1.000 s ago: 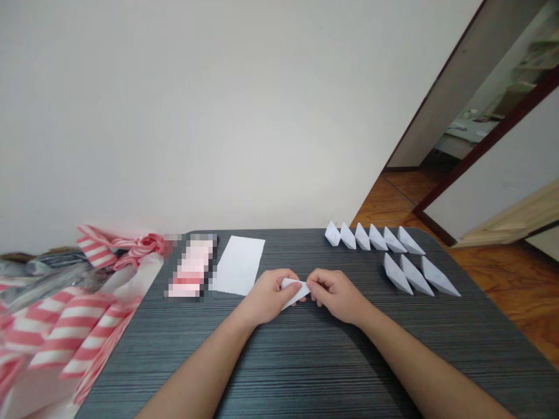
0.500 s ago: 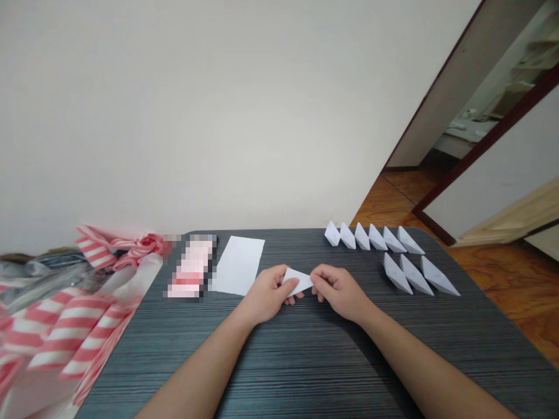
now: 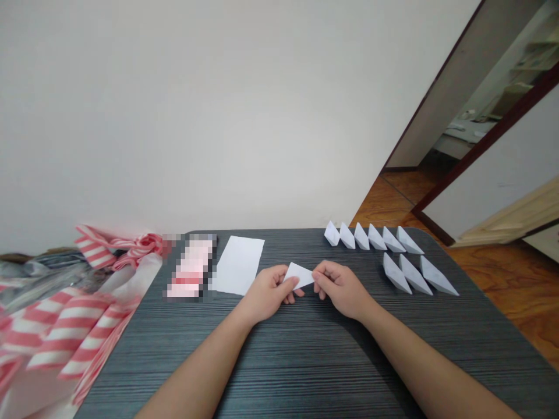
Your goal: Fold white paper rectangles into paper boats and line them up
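Observation:
A small folded piece of white paper (image 3: 301, 275), roughly triangular, is held between both hands above the table. My left hand (image 3: 273, 293) grips its left part, thumb on top and fingers underneath. At the pointed right corner, my right hand (image 3: 338, 288) pinches the paper between thumb and forefinger. Flat on the table to the left lies a stack or sheet of white paper (image 3: 239, 265). Several folded paper boats (image 3: 361, 237) stand in a back row on the right, with three more paper boats (image 3: 416, 274) in front of them.
The dark wood-grain table (image 3: 279, 361) meets a pale wall (image 3: 262, 116) behind. A blurred-out pink and white object (image 3: 190, 267) lies at its left edge. Red-and-white striped cloth (image 3: 78, 326) is heaped left of the table. A doorway and wooden floor (image 3: 502, 279) are on the right.
The folded paper and my right hand have risen slightly, and the paper's upper corner tilts up a little more. Both hands keep their hold.

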Tool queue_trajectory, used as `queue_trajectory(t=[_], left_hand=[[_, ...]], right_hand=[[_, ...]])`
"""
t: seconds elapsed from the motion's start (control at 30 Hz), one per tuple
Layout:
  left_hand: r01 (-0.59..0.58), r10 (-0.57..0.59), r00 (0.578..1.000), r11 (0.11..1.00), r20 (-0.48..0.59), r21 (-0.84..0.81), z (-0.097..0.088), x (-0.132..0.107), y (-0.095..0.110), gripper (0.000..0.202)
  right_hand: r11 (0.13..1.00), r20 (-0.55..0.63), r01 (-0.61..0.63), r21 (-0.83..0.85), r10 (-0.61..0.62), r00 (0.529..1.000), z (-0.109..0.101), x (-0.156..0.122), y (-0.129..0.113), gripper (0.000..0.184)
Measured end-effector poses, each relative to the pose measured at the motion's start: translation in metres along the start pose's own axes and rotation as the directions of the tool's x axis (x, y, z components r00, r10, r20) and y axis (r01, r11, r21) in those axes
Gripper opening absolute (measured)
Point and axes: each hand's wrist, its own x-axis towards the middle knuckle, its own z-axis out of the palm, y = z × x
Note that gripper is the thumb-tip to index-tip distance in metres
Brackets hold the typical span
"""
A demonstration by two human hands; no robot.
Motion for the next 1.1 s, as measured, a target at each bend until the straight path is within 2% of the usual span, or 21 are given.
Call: queue_trajectory(t=[0.2, 0.43, 0.53, 0.6, 0.7, 0.77, 0.9, 1.1], left_hand=[[0.003, -0.003, 1.000, 1.000, -0.009, -0.005, 0.000, 0.001, -0.005, 0.028], [0.015, -0.015, 1.000, 0.999, -0.013, -0.046, 0.000, 0.001, -0.004, 0.032], [-0.014, 0.016, 1.000, 0.992, 0.017, -0.124, -0.004, -0.001, -0.003, 0.045], [-0.026, 0.034, 0.999, 0.968, 0.029, -0.251, -0.006, 0.000, -0.004, 0.057], [-0.037, 0.035, 0.999, 0.943, -0.014, -0.331, -0.009, 0.001, -0.007, 0.048], [-0.038, 0.031, 0.999, 0.958, -0.027, -0.284, -0.008, 0.001, -0.008, 0.037], [-0.062, 0.063, 0.998, 0.987, -0.002, -0.149, -0.005, -0.001, -0.004, 0.033], [-0.220, 0.221, 0.974, 0.975, 0.047, -0.018, -0.003, -0.003, -0.001, 0.020]], right_hand=[[1.000, -0.016, -0.004, 0.031, 0.005, 1.000, 0.001, 0.003, 0.006, 0.020], [0.999, -0.022, -0.034, -0.035, 0.033, 0.999, -0.003, 0.003, 0.010, 0.025], [0.999, -0.039, -0.047, 0.008, 0.047, 0.998, -0.003, 0.003, 0.011, 0.023], [0.997, -0.041, -0.056, 0.049, 0.058, 0.997, -0.003, 0.004, 0.013, 0.023], [0.996, -0.017, -0.051, 0.077, 0.053, 0.998, -0.003, 0.004, 0.014, 0.024], [0.997, 0.010, -0.040, 0.063, 0.040, 0.999, -0.003, 0.004, 0.013, 0.024], [0.999, 0.066, -0.029, 0.042, 0.026, 0.997, -0.002, 0.002, 0.010, 0.024], [0.998, 0.104, -0.027, 0.048, 0.022, 0.994, -0.001, 0.001, 0.008, 0.020]])
